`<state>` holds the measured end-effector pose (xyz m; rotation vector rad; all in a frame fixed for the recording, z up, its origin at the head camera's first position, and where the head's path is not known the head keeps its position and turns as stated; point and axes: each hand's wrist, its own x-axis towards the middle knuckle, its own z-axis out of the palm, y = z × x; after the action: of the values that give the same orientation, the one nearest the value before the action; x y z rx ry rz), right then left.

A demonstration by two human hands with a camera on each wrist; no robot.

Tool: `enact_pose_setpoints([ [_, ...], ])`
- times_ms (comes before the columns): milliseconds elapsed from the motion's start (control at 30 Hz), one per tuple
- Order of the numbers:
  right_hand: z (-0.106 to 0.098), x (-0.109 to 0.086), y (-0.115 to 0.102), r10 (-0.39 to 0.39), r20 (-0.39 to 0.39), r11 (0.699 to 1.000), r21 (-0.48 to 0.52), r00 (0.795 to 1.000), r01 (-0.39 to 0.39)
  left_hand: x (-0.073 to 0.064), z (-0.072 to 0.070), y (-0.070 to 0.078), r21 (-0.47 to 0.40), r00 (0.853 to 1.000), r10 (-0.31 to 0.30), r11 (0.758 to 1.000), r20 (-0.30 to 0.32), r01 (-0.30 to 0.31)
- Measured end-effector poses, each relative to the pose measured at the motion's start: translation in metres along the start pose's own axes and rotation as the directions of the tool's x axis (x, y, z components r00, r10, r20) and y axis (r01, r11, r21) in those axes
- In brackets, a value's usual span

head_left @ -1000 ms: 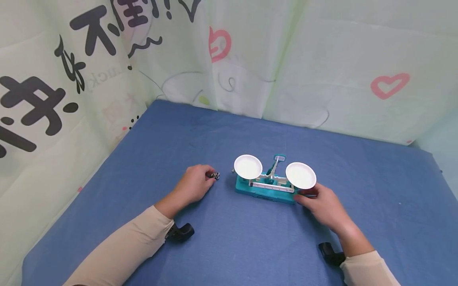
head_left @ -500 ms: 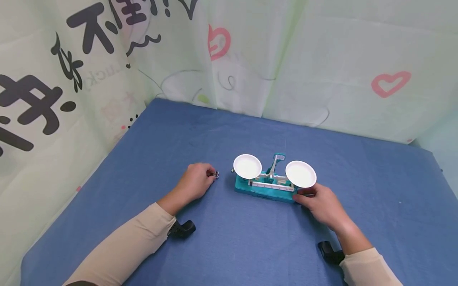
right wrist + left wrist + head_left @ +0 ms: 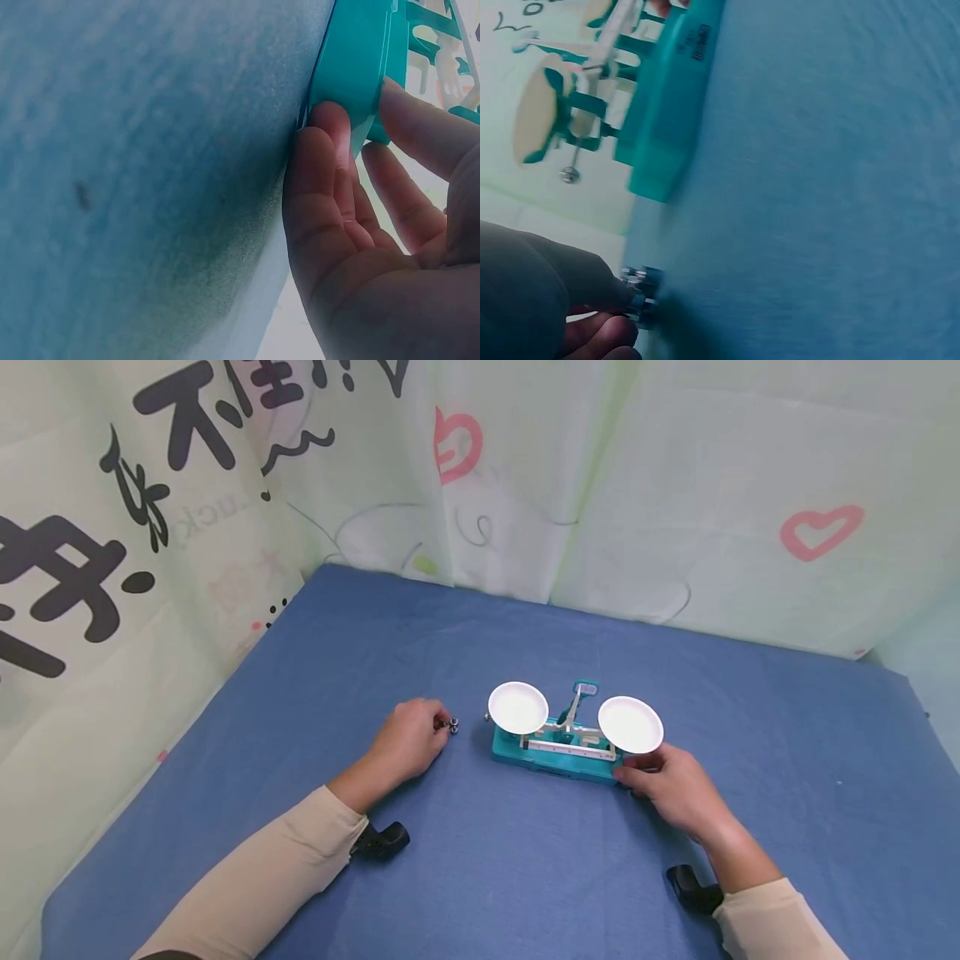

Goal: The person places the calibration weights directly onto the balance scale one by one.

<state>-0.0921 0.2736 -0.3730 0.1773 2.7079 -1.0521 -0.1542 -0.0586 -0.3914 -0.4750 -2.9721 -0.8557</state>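
Note:
A teal balance scale (image 3: 551, 763) with two white pans stands on the blue cloth in the head view. At its right end my right hand (image 3: 678, 789) grips the base, below the right pan (image 3: 630, 724). The right wrist view shows thumb and fingers around the end of the teal base (image 3: 352, 64). My left hand (image 3: 405, 739) is left of the scale, pinching small shiny metal weights (image 3: 641, 292) between thumb and fingers, just over the cloth. Fingers partly hide these weights. The left pan (image 3: 518, 707) has nothing on it, and neither does the right.
The blue cloth (image 3: 510, 860) covers the table. A pale printed curtain (image 3: 675, 485) hangs along the back and left edges. A black wrist device sits under each forearm, the left one (image 3: 382, 841) and the right one (image 3: 692, 889).
The head view has shifted very slightly. Both hands keep their holds, and the scale stays where it was.

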Motion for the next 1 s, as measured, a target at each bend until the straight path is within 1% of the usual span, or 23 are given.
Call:
enact_pose_setpoints([
  [100, 0.0, 0.0, 0.0, 0.001, 0.002, 1.0, 0.016, 1.0, -0.001, -0.001, -0.009, 0.004, -0.008, 0.999, 0.023, 1.0, -0.025, -0.024],
  [200, -0.001, 0.001, 0.0, 0.001, 0.001, 1.0, 0.031, 1.0, -0.001, -0.001, -0.02, 0.011, -0.043, 0.997, 0.062, 0.997, -0.052, -0.065],
  [367, -0.001, 0.001, 0.001, 0.006, 0.004, 0.999, 0.045, 1.0, -0.006, 0.002, -0.039, 0.025, -0.146, 0.994, 0.095, 0.984, -0.055, -0.102],
  [433, -0.001, 0.001, 0.001, 0.009, 0.006, 0.999, 0.053, 1.0, -0.01, 0.004, -0.045, 0.03, -0.172, 0.992, 0.114, 0.978, -0.054, -0.121],
  [500, 0.0, 0.002, 0.001, 0.012, 0.007, 0.998, 0.062, 1.0, -0.013, 0.006, -0.049, 0.034, -0.184, 0.988, 0.147, 0.971, -0.054, -0.154],
  [667, 0.0, 0.003, 0.001, 0.015, 0.008, 0.996, 0.089, 1.0, -0.016, 0.012, -0.055, 0.044, -0.2, 0.973, 0.228, 0.952, -0.033, -0.23],
  [867, 0.0, 0.002, 0.001, 0.016, 0.01, 0.992, 0.123, 1.0, -0.017, 0.023, -0.054, 0.054, -0.206, 0.95, 0.312, 0.932, 0.031, -0.299],
  [1000, 0.001, 0.003, 0.002, 0.014, 0.011, 0.991, 0.131, 1.0, -0.016, 0.032, -0.053, 0.059, -0.179, 0.936, 0.342, 0.929, 0.079, -0.324],
])
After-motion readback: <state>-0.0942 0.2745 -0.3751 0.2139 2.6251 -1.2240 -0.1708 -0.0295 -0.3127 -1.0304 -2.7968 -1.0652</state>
